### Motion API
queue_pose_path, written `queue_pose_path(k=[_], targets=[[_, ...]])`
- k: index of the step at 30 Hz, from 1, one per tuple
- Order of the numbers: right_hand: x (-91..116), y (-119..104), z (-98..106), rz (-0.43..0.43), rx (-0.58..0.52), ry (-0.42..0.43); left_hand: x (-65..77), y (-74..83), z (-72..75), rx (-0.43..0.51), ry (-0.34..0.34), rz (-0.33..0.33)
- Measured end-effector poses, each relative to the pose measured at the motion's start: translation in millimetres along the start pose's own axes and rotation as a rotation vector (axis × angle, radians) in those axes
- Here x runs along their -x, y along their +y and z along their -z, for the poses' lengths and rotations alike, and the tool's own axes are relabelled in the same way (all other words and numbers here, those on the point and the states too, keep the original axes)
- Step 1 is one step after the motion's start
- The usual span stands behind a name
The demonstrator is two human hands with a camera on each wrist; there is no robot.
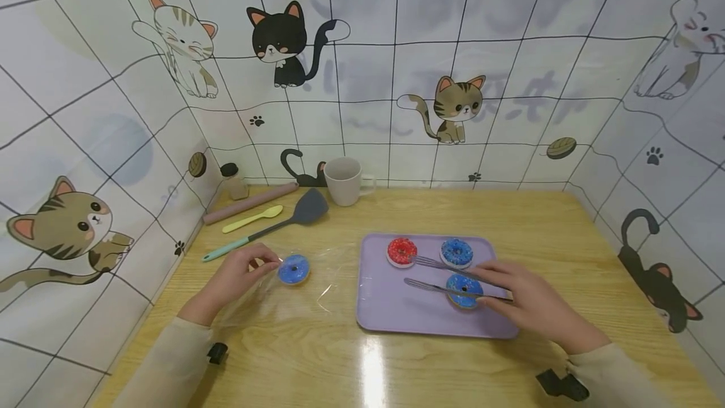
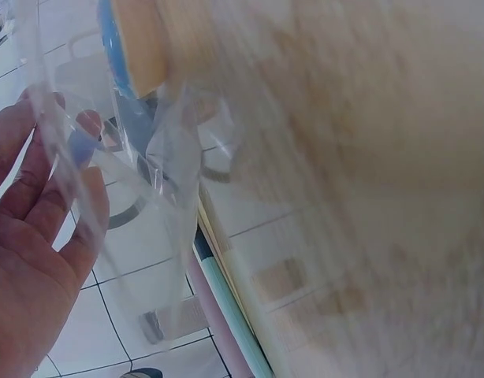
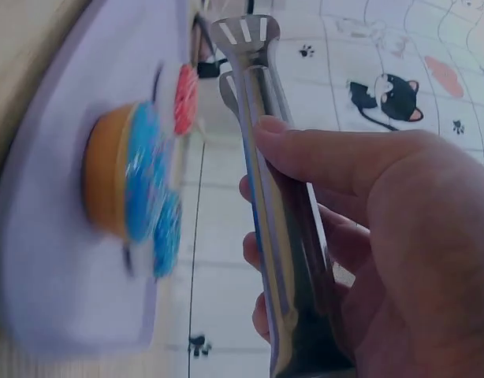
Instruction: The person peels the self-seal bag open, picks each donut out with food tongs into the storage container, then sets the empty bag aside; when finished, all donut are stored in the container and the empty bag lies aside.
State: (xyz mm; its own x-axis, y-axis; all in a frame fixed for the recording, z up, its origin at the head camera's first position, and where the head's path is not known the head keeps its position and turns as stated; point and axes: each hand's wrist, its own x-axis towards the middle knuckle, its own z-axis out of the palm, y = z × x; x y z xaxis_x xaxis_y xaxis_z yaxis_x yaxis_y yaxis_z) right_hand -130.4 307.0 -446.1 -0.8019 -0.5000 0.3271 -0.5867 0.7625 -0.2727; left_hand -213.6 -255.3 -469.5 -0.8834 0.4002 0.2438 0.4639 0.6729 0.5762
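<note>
My left hand (image 1: 243, 269) pinches the edge of a clear plastic bag (image 1: 325, 294) lying on the table. A toy donut with smooth blue icing (image 1: 294, 270) lies at the bag, just right of the fingertips. In the left wrist view, loose film (image 2: 167, 169) hangs in front of the fingers. My right hand (image 1: 523, 300) grips metal tongs (image 3: 266, 157) over the purple tray (image 1: 391, 317), their tips spread apart with nothing between them. The tray bears a red donut (image 1: 402, 252), a blue sprinkled donut (image 1: 456, 252) and another blue sprinkled donut (image 1: 460, 284), partly hidden under the tongs.
At the back left lie a spatula (image 1: 309, 208), a yellow spoon (image 1: 252, 219) and a rolling pin (image 1: 252, 204), with a black-capped jar (image 1: 234, 182) behind. A pale mug (image 1: 343, 182) stands against the cat-patterned wall covering, which encloses the table (image 1: 317, 364) at the back and sides.
</note>
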Motion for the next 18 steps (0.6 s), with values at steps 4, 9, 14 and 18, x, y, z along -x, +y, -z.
queue_pose_path(k=[4,9,14,18], targets=[[-20,-11,-9,0.007,-0.030,-0.040,0.4,-0.8,0.5,-0.001,0.000,0.000],[-43,-23,-16,0.037,-0.030,-0.077,0.5,-1.2,0.6,-0.003,0.004,-0.009],[-63,-35,-28,0.089,-0.021,-0.114,0.9,-1.1,0.1,-0.006,0.011,-0.024],[-74,-42,-41,0.085,-0.040,-0.178,0.4,-0.1,-0.5,-0.002,0.017,-0.025]])
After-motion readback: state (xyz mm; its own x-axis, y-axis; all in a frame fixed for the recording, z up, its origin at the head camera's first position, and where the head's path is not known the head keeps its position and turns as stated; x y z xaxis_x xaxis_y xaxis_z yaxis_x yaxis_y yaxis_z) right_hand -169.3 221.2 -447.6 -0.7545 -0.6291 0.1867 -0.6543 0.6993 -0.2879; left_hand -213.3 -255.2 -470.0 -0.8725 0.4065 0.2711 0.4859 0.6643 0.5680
